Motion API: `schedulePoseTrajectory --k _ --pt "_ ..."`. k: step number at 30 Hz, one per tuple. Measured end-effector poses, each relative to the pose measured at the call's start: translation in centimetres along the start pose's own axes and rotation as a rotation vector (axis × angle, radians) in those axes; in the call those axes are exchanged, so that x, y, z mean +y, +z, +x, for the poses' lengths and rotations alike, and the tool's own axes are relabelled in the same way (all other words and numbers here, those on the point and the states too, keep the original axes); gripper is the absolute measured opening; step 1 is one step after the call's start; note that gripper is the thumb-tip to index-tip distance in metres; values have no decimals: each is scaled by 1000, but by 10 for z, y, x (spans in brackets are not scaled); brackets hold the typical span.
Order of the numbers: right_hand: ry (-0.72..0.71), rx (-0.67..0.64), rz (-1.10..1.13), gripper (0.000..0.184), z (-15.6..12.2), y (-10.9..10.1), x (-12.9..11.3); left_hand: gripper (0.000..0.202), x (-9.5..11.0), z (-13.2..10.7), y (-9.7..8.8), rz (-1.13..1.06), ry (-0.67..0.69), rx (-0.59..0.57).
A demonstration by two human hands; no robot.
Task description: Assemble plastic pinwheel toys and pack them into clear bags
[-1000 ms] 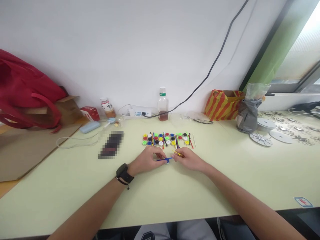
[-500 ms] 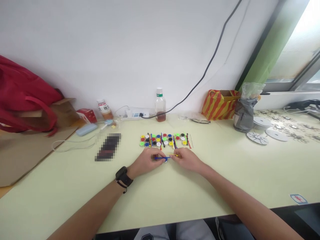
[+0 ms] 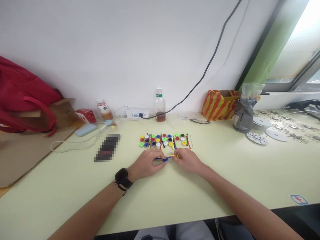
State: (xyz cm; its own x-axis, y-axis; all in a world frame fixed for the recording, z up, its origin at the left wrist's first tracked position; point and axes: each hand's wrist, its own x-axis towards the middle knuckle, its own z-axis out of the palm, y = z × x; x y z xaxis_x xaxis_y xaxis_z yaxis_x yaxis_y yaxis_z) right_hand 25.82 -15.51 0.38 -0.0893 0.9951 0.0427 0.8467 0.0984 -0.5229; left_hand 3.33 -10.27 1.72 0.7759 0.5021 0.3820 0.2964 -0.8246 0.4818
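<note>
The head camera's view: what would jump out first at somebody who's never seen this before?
The bright coloured discs stand out first, laid in rows just below the centre. Nearer the viewer, the left hand pinches a small blue disc and the right hand holds a thin yellow strip. A large red bag looms at the left edge.

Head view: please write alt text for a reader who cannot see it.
A left hand pinches a small blue disc beside a right hand holding a yellow stick, before rows of colourful discs on a pale table.
</note>
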Motion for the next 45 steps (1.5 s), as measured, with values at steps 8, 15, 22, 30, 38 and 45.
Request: schedulePoseTrajectory --k 8,15,22,30,38,45 --pt "-8 5 -11 20 -1 3 1 8 0 -1 5 74 -31 8" --pt "-92 56 216 33 0 -5 3 16 -6 -1 2 -102 -132 172" --pt "-80 -63 507 67 -1 -14 2 14 -12 0 1 -108 -177 328" --pt "54 313 78 31 14 -32 40 15 -10 -1 1 -108 -201 306" --pt "130 164 -271 32 18 -25 52 13 -12 -1 2 -101 -169 305" --pt "49 260 -122 20 12 -30 39 11 -6 1 3 -122 -171 342"
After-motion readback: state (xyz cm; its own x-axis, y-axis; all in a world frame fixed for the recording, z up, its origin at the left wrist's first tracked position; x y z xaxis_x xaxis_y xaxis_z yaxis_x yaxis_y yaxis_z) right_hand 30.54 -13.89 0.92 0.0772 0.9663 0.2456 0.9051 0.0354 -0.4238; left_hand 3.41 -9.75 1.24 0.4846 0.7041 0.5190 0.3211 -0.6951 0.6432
